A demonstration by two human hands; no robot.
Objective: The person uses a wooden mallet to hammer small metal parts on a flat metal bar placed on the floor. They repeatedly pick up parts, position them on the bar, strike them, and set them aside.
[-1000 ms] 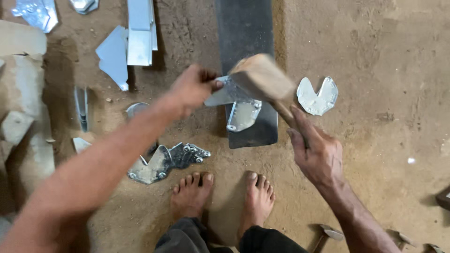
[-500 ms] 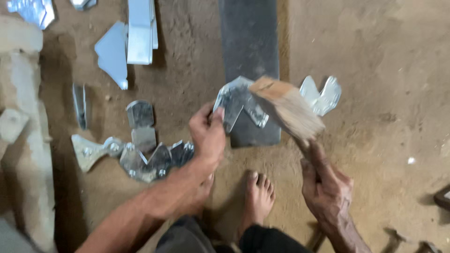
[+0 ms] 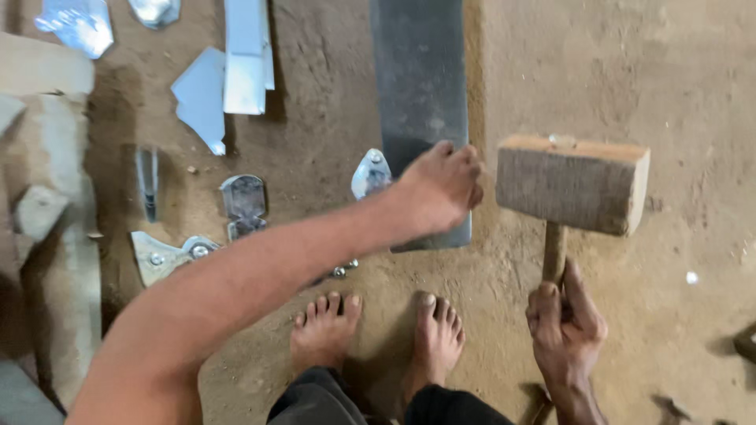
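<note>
My left hand reaches across the near end of a dark flat metal plate lying on the dirt floor. Its fingers curl at the plate's right edge, and whatever lies under the palm is hidden. A shiny cut sheet-metal piece pokes out beside my wrist, at the plate's left edge. My right hand grips the handle of a wooden mallet. The mallet's block head is upright, just right of my left hand and apart from it. My bare feet stand just below the plate.
Several cut sheet-metal pieces lie left of the plate: a riveted one, a rounded one, and flat offcuts farther up. Pale stone or concrete blocks line the left edge. A dark object sits at the right edge.
My left hand has slid from the plate's left side to its right edge. The mallet head has swung from tilted over the plate to upright beside it. The shaped pieces on the plate are now mostly covered.
</note>
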